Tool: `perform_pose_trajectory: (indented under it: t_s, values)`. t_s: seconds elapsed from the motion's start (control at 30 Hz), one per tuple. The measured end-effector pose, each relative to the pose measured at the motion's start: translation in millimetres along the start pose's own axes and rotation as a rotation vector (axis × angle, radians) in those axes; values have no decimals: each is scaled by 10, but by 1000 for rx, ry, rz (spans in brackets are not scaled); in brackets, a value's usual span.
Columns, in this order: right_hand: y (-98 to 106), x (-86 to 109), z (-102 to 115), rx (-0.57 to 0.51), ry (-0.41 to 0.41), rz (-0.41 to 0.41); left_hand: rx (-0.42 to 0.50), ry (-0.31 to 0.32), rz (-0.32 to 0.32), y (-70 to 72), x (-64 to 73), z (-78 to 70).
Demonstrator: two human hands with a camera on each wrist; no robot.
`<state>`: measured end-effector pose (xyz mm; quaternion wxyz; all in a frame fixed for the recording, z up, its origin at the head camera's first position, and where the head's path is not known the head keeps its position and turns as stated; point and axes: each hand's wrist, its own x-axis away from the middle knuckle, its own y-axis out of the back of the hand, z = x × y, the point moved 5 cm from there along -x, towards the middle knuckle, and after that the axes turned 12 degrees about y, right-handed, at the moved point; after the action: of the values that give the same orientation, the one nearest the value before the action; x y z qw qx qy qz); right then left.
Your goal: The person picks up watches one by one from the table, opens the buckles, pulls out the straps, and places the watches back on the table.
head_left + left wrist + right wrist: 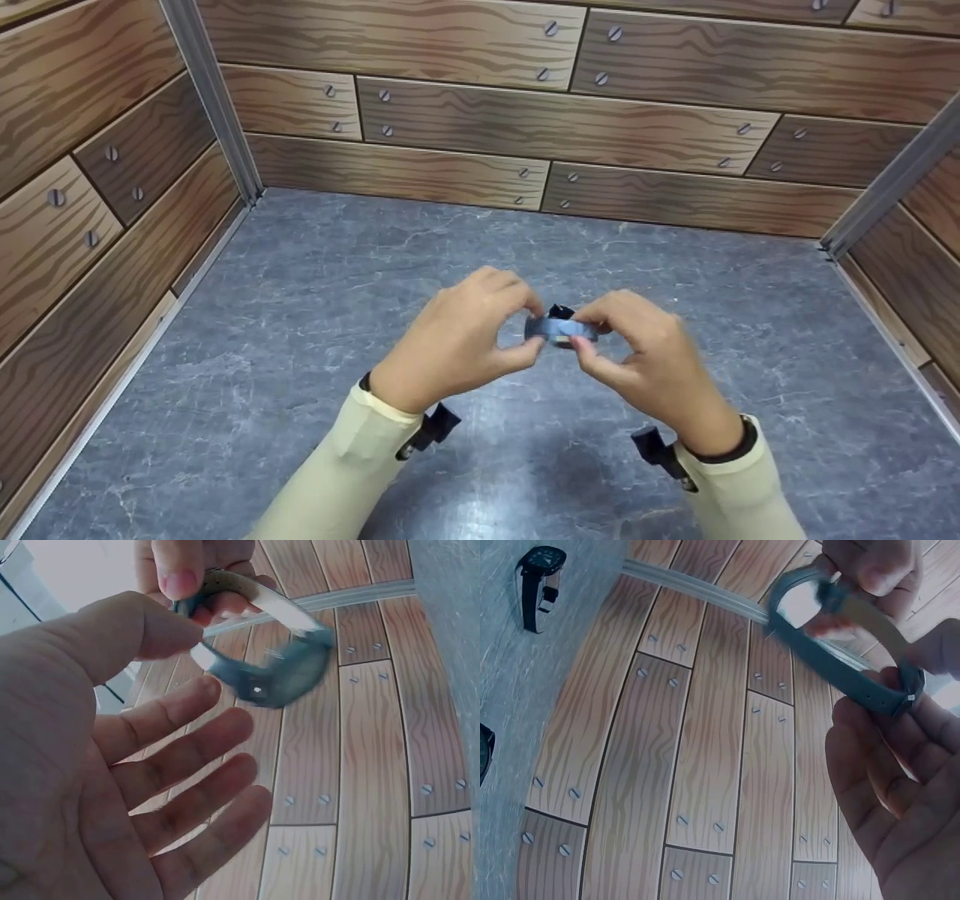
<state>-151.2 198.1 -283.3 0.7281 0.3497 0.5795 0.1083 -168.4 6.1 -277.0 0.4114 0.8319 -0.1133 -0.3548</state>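
Observation:
A wristwatch with a blue strap (559, 328) and a pale tan lining is held up in a loop between both hands, blurred in places. My right hand (645, 345) pinches the strap near its buckle (906, 701), between thumb and fingers. My left hand (472, 330) is at the other side of the loop, thumb and index finger apart around its end. In the left wrist view its thumb (161, 626) overlaps the strap while the other fingers are spread and fairly straight. The watch's case (300, 675) hangs beyond those fingertips.
Another watch, black (531, 585), stands on the grey marbled tabletop (562, 682). Part of a second dark watch (484, 754) shows at the left edge of the right wrist view. Wood-patterned panels (450, 112) with metal corner posts (217, 97) wall the table in.

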Motion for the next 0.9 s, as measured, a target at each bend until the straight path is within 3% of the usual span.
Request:
perform_pose_trajectory:
  t_s: [0.23,0.47,0.67,0.9]
  values:
    - [-39,1,14,-42,6,29,-41,-62,1,-56,10,-65]
    - [5,21,-35,-86,-91,-11,-24,-53,-34,-29,5,-56]
    - [-5,9,-22,-76,-50,-18,-48,-45,-7,-52,1,-60]
    - [-36,1,8,-49,-34,10,6,-99,-25,-110,1,-107]
